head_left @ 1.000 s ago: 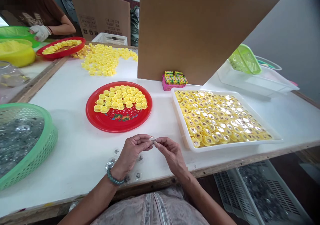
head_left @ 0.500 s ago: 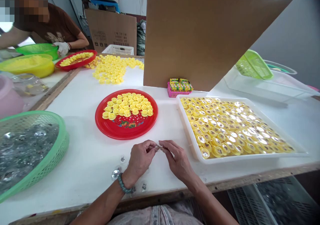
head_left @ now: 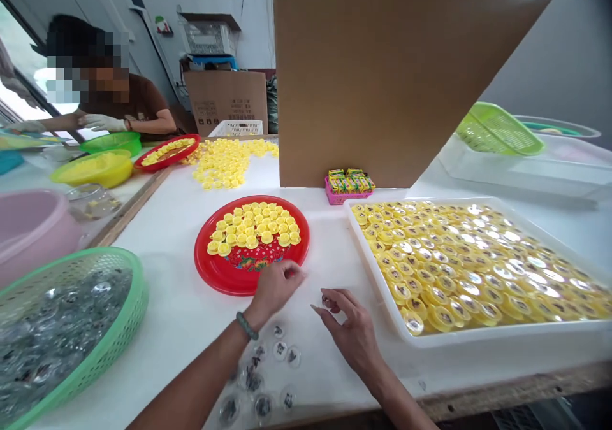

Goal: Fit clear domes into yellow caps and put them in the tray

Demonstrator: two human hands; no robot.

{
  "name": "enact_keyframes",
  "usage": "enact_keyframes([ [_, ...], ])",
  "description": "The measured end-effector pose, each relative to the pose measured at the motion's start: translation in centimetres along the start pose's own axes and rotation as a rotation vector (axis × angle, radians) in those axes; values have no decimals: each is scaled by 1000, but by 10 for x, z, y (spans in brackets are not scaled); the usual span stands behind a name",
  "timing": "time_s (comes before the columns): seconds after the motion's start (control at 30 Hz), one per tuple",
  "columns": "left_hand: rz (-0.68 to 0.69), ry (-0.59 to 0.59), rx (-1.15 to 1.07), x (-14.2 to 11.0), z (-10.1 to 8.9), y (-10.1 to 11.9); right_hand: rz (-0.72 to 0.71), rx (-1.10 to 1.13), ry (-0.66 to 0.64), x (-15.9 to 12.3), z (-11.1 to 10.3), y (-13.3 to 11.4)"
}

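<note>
My left hand [head_left: 275,286] reaches over the near rim of a red plate [head_left: 224,277] that carries several yellow caps [head_left: 253,226]. Its fingers are curled, and what they hold, if anything, is hidden. My right hand [head_left: 349,328] hovers just right of it above the white table, pinching a small clear disc [head_left: 327,301] at the fingertips. Several more clear discs [head_left: 280,350] lie on the table under my left forearm. A white tray [head_left: 377,277] packed with capped yellow pieces [head_left: 454,258] sits right beside my right hand.
A green basket [head_left: 119,328] of clear discs stands at the left, with a pink bowl [head_left: 29,226] behind it. A tall cardboard panel [head_left: 382,67] and a small pink basket [head_left: 349,188] stand behind the plate. A co-worker's gloved hand [head_left: 100,123] works at the far left near loose yellow caps [head_left: 229,159].
My hands, pinched together on one small clear piece, have parted: the left moved forward to the red plate's rim, the right stays with the disc. The camera tilted up.
</note>
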State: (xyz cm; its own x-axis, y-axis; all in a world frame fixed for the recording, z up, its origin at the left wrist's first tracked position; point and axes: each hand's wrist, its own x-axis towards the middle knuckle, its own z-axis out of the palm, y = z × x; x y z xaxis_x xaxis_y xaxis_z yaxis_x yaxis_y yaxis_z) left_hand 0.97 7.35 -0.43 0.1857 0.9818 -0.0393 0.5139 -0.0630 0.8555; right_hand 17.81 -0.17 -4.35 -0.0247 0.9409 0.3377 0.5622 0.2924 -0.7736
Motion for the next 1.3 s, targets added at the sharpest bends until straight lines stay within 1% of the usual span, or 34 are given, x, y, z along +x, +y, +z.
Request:
enact_keyframes([
  [0.07, 38, 166, 363, 32, -12, -5, 3, 15, 4, -1, 0, 7],
  [0.1, 42, 196, 520, 48, -16, -8, 1, 19, -2, -2, 1, 10],
  [0.13, 43, 191, 646, 62, -20, -10, 0, 23, -8, -3, 1, 12],
  [0.2, 48, 119, 794, 85, -23, -15, 3, 28, -17, -4, 1, 15],
  [0.3, 65, 36, 836, 102, -24, -20, 22, 37, -28, -4, -2, 16],
  [0.4, 67, 4, 840, 103, -23, -24, 42, 53, -43, -2, -4, 15],
  [0.53, 40, 12, 814, 101, -21, -29, 59, 87, -85, -1, -2, 13],
  [0.67, 16, 58, 767, 106, -21, -34, 40, 93, -95, -2, 1, 12],
  [0.73, 6, 90, 745, 106, -25, -31, 32, 91, -86, -2, 1, 13],
  [0.8, 6, 124, 724, 97, -28, -25, 32, 94, -80, -2, -1, 14],
  [0.83, 23, 143, 706, 88, -29, -20, 35, 97, -79, -2, -2, 14],
  [0.9, 93, 162, 650, 63, -27, -12, 44, 106, -75, -3, -6, 14],
  [0.93, 142, 147, 613, 47, -23, -9, 48, 110, -77, -3, -8, 14],
  [0.97, 191, 109, 573, 30, -17, -7, 48, 113, -86, -3, -10, 13],
  [1.03, 256, -9, 493, -3, -2, -8, 38, 111, -130, -4, -14, 12],
  [1.1, 268, -119, 413, -30, 13, -13, 18, 91, -200, -4, -18, 12],
  [1.13, 259, -153, 371, -39, 20, -16, 8, 76, -238, -3, -20, 12],
  [1.2, 240, -185, 284, -51, 28, -23, -10, 42, -309, -2, -22, 13],
  [1.3, 223, -190, 149, -53, 31, -31, -38, -22, -398, 3, -23, 13],
])
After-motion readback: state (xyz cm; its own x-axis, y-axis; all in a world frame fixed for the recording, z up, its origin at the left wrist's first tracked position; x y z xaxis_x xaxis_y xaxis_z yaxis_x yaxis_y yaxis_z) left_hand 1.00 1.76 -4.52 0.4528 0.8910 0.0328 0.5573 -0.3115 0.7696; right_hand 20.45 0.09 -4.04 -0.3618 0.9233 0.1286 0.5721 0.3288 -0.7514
